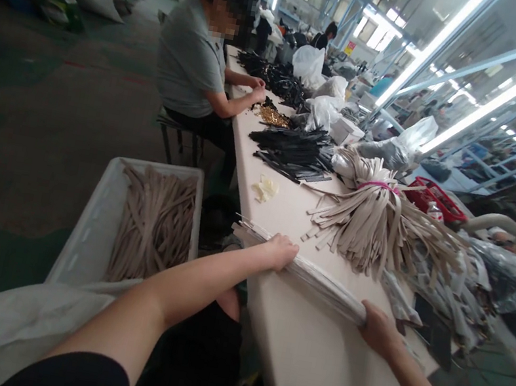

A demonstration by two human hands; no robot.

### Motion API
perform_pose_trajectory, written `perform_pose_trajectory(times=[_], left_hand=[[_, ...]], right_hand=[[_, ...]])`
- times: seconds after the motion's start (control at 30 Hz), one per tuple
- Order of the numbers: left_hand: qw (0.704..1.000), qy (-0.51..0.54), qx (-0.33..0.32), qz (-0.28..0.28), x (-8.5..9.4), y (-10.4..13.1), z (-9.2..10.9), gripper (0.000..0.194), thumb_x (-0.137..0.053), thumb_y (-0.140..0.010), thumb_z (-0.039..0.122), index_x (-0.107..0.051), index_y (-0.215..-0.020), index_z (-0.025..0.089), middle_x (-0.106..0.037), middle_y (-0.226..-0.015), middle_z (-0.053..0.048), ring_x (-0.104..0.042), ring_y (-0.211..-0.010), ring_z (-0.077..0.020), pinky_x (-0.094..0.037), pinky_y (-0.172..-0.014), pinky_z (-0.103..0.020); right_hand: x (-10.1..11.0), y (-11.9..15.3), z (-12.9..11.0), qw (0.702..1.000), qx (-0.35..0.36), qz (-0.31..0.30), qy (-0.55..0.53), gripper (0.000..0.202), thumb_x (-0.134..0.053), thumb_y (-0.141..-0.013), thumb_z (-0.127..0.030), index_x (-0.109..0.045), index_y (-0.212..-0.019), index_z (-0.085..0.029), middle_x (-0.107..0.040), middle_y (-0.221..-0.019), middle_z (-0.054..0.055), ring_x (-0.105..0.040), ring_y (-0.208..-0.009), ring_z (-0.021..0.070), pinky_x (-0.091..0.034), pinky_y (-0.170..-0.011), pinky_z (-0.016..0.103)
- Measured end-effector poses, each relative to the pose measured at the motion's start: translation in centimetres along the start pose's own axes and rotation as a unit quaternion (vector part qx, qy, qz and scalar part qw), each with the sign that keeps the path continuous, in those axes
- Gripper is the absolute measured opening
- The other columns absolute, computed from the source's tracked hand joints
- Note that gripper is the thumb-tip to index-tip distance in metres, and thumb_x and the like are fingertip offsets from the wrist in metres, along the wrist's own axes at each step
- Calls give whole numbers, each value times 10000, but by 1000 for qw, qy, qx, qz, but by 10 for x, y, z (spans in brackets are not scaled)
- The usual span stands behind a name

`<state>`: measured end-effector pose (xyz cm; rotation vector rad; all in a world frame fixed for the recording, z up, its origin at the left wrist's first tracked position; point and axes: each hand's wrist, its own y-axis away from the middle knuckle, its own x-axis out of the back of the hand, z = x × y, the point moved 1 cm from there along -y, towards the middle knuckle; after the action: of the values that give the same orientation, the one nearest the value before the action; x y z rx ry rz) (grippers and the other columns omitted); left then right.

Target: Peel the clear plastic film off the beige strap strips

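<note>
A long, narrow bundle of pale strips (328,288) stretches across the near part of the table. My left hand (281,253) is closed around it toward its left end, where loose strip ends stick out past the fist. Farther right, my right hand (377,327) grips the same bundle, its fingers wrapped and partly hidden. Just beyond the bundle lies a big heap of beige straps (373,220) gathered with a pink tie (379,186). A crumpled yellowish scrap (265,189) rests on the tabletop ahead of my left hand.
A white bin (106,219) of brownish straps stands left of the table (304,354). Black strips (293,149) lie farther along, near a seated co-worker (195,55) handling small pieces. A red basket (436,199) and plastic bags (410,140) crowd the right side.
</note>
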<state>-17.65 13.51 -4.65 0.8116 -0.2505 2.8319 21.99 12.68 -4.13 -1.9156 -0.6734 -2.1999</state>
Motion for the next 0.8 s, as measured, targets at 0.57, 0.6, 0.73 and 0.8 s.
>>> perform_pose_trajectory(times=[0.57, 0.6, 0.73, 0.8], left_hand=[[798, -265, 445, 310, 185, 352, -154, 375, -596, -823, 221, -535, -1191, 176, -686, -1036, -124, -676, -957, -297, -489, -800, -352], [778, -257, 469, 330, 185, 357, -170, 367, -593, -829, 236, -541, -1187, 172, -694, -994, -126, -684, -925, -301, -488, -779, -353], [720, -227, 536, 378, 185, 366, -244, 337, -572, -843, 257, -557, -1163, 153, -701, -896, -129, -696, -840, -304, -477, -705, -350], [698, -215, 560, 390, 185, 366, -289, 339, -560, -855, 266, -557, -1170, 143, -700, -905, -141, -695, -857, -306, -477, -712, -353]], right_hand=[[232, -272, -557, 773, 562, 240, 172, 201, -495, -880, -123, -640, -1015, -159, -643, -906, 86, -544, -977, 250, -201, -1099, 439], [226, -295, -597, 750, 593, 235, 173, 211, -484, -893, -124, -643, -1027, -156, -643, -920, 89, -538, -998, 252, -176, -1116, 446], [183, -377, -729, 695, 676, 189, 155, 264, -439, -942, -143, -660, -1085, -155, -654, -1000, 102, -523, -1080, 253, -112, -1156, 459], [151, -407, -777, 695, 684, 169, 144, 295, -441, -938, -138, -661, -1133, -155, -650, -1089, 116, -499, -1166, 263, -75, -1168, 475]])
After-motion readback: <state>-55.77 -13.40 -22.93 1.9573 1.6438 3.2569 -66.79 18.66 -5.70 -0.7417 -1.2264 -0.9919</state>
